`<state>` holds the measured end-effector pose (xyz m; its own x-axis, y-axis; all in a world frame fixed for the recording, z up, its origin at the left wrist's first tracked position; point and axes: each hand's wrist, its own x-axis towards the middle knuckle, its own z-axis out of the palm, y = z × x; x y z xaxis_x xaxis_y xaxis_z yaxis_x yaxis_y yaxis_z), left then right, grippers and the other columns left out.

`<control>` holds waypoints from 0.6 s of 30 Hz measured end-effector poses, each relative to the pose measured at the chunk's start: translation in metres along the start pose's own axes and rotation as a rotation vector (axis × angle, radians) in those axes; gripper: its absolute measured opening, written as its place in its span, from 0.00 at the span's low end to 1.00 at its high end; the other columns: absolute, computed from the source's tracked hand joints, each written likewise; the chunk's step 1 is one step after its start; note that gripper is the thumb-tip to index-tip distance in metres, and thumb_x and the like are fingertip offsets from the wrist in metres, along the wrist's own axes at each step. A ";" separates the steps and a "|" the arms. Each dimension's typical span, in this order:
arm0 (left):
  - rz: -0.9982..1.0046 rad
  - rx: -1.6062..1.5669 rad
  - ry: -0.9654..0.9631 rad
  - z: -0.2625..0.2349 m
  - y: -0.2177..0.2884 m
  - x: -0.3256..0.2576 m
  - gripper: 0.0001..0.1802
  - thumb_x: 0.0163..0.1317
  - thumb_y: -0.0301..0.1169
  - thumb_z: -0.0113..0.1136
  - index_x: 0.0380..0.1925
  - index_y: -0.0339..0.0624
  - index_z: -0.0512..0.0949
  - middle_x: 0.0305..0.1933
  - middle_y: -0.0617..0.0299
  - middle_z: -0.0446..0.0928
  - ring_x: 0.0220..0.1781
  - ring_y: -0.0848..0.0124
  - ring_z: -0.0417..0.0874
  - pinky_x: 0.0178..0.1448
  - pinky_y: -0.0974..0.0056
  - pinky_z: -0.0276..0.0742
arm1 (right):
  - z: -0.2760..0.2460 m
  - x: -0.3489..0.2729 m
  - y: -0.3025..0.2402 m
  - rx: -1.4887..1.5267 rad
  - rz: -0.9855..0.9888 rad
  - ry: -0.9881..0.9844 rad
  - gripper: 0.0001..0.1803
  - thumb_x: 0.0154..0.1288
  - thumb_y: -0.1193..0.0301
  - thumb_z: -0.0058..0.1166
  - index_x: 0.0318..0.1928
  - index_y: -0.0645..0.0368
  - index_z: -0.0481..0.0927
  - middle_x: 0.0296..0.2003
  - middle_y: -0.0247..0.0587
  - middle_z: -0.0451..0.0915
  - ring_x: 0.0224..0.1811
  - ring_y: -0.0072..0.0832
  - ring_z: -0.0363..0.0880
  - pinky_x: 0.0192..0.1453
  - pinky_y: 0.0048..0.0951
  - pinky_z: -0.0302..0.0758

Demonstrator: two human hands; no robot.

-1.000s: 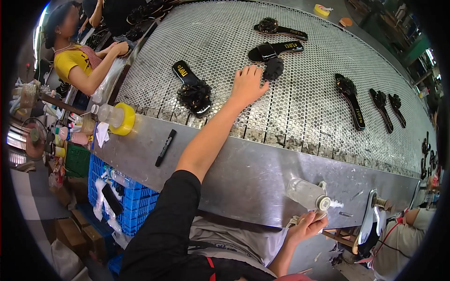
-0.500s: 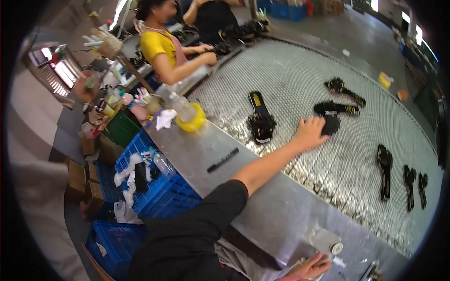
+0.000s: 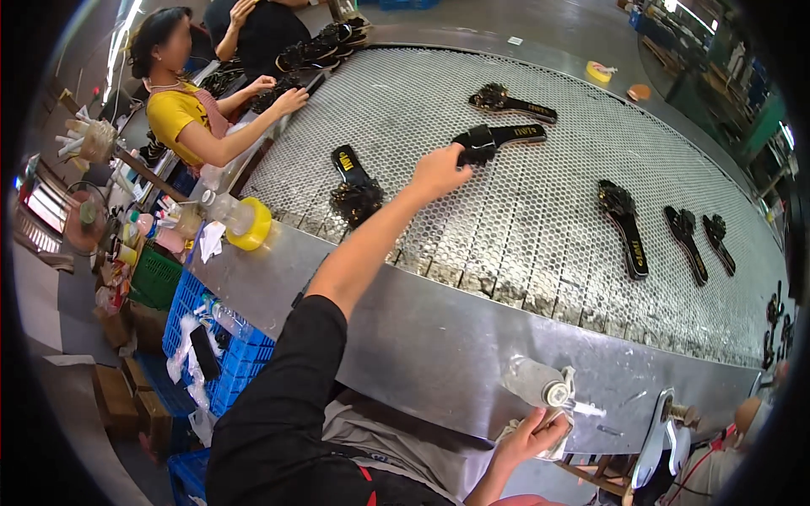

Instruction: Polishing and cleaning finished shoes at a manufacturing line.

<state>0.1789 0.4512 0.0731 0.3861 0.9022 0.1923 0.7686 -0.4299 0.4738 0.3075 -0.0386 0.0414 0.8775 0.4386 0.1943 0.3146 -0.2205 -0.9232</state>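
Note:
My left hand (image 3: 440,175) reaches over the metal mesh belt (image 3: 472,228), its fingers closed at the toe end of a black slide sandal (image 3: 515,135) with a dark decorated upper. Part of that toe is hidden by the fingers. Another black sandal (image 3: 498,99) lies just beyond it, and one more sandal (image 3: 353,181) is to the left, partly behind my forearm. At the near metal edge, my right hand (image 3: 538,434) pinches a whitish cloth (image 3: 557,443). Beside it a clear bottle (image 3: 533,381) lies tilted on the metal ledge.
Several sandals (image 3: 623,228) lie farther right on the belt. A bottle in a yellow ring (image 3: 251,224) stands at the left of the ledge. A blue crate (image 3: 245,363) is below it. A person in a yellow top (image 3: 173,118) works with dark footwear at far left.
The view has swung, so the belt and sandals sit farther left and my right hand shows more fully. My left hand has moved from a dark fuzzy shape to the sandal's toe.

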 end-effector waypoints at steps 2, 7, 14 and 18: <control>-0.115 -0.084 -0.047 -0.004 -0.003 -0.001 0.25 0.68 0.44 0.58 0.58 0.40 0.76 0.37 0.50 0.83 0.38 0.56 0.86 0.43 0.51 0.81 | -0.001 0.000 -0.001 0.062 0.035 0.004 0.13 0.79 0.70 0.51 0.56 0.66 0.71 0.44 0.38 0.68 0.47 0.27 0.66 0.55 0.28 0.65; -0.205 -0.285 0.056 0.010 -0.027 0.004 0.28 0.70 0.44 0.58 0.62 0.36 0.75 0.39 0.52 0.85 0.38 0.58 0.87 0.43 0.52 0.80 | -0.004 0.004 -0.001 0.076 0.032 -0.027 0.15 0.80 0.68 0.50 0.57 0.67 0.71 0.45 0.38 0.68 0.46 0.26 0.66 0.53 0.27 0.65; -0.365 -0.898 0.112 -0.004 -0.016 0.080 0.17 0.70 0.32 0.58 0.55 0.36 0.76 0.39 0.53 0.83 0.36 0.69 0.85 0.36 0.63 0.79 | -0.011 0.010 0.001 0.049 0.074 -0.082 0.15 0.81 0.67 0.50 0.57 0.67 0.71 0.43 0.35 0.68 0.43 0.24 0.65 0.50 0.26 0.65; -0.492 -1.010 0.413 0.011 -0.021 0.088 0.13 0.70 0.29 0.56 0.52 0.36 0.76 0.43 0.57 0.80 0.37 0.70 0.83 0.35 0.65 0.78 | -0.016 0.014 0.005 0.095 0.080 -0.093 0.15 0.80 0.67 0.49 0.56 0.67 0.71 0.42 0.34 0.67 0.42 0.23 0.64 0.47 0.25 0.65</control>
<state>0.2022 0.5392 0.0704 -0.1718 0.9848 -0.0249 -0.0313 0.0198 0.9993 0.3269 -0.0473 0.0444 0.8595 0.5030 0.0910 0.2055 -0.1770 -0.9625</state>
